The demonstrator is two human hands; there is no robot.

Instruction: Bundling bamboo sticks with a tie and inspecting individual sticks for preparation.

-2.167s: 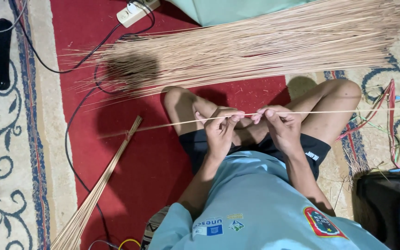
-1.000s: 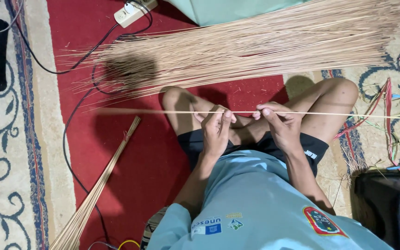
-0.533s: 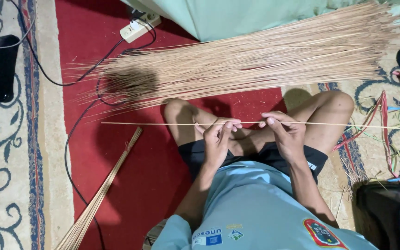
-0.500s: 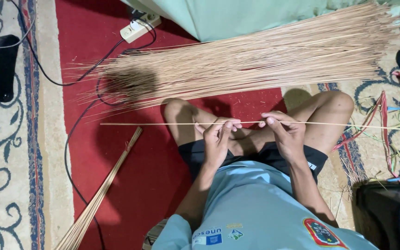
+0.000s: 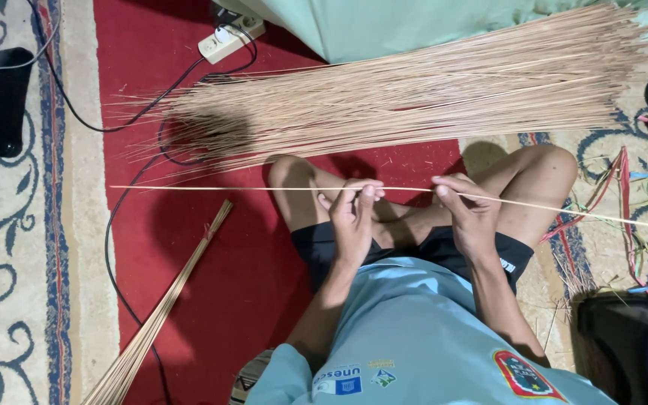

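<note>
Home floor used as a craft spot: red carpet (image 5: 211,300) with patterned cream rugs at 9 (image 5: 9,225) and 3 o'clock (image 5: 609,240). White power strip (image 5: 232,40) with black cables (image 5: 114,124) at 11, green fabric-covered furniture (image 5: 429,22) at 12. Big pile of thin sticks (image 5: 414,97) across the top, tied stick bundle (image 5: 163,315) at 7, coloured strings (image 5: 639,202) at 3; person sits cross-legged on the floor.

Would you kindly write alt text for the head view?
Both hands, left hand and right hand, pinch one long thin pale stick level above crossed legs. A big pile of similar tan sticks lies beyond on the red patterned carpet.
</note>
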